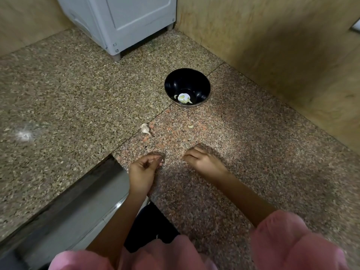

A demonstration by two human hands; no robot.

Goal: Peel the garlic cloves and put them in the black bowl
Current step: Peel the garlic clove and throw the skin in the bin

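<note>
The black bowl (202, 82) stands on the granite counter ahead of me, with a few peeled garlic cloves (183, 98) at its bottom. One unpeeled garlic clove (145, 129) lies on the counter to the bowl's near left. My left hand (143, 170) hovers low over the counter near me, fingers curled in against the thumb, and I see nothing in it. My right hand (203, 161) is beside it, knuckles up, fingers loosely bent with the tips at the counter and nothing held. Both hands are well short of the clove and the bowl.
A small scrap of garlic skin (190, 126) lies between my hands and the bowl. A white appliance (124, 22) stands at the back. A tiled wall (272, 45) runs along the right. The counter's step and a metal edge (81, 195) drop off at my left.
</note>
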